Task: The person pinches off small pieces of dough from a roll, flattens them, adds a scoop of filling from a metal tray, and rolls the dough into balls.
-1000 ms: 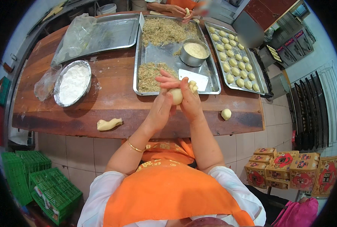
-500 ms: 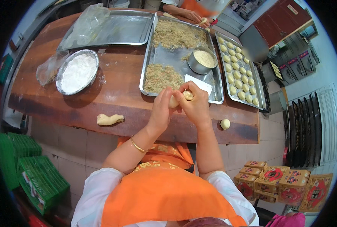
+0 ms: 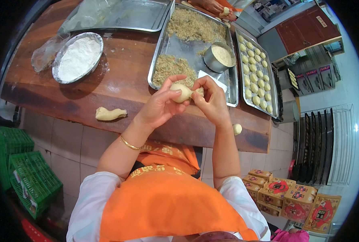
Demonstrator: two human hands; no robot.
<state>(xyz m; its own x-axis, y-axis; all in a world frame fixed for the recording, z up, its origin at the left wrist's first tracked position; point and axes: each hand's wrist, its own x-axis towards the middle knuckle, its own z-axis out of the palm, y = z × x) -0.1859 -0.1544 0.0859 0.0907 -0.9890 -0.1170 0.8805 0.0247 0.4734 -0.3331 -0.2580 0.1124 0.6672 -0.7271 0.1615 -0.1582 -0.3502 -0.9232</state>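
Between my two hands, above the table's front edge, is a smooth pale dough ball (image 3: 181, 93). My left hand (image 3: 156, 105) cups it with the fingers curled round its side. At the ball's right end, my right hand (image 3: 215, 104) pinches a small lump of dough (image 3: 199, 92) that seems joined to the ball. A longer dough piece (image 3: 110, 114) lies on the wooden table to the left. Near my right forearm sits a finished-looking round dough ball (image 3: 237, 129). Just beyond my hands is a metal tray (image 3: 153, 68) with crumbly filling (image 3: 173, 69) and a white card (image 3: 223, 85).
A steel bowl (image 3: 210, 61) of pale crumbs stands in the tray. To its right, another tray (image 3: 274, 94) holds rows of dough balls. A flour bowl (image 3: 55, 72) is at left. Another person's hands (image 3: 216, 7) work at the far side. Green crates (image 3: 34, 177) and boxes (image 3: 278, 191) flank me.
My hands have parted a little and the left one has opened out, so the dough ball shows between them. The whole view has shifted slightly.
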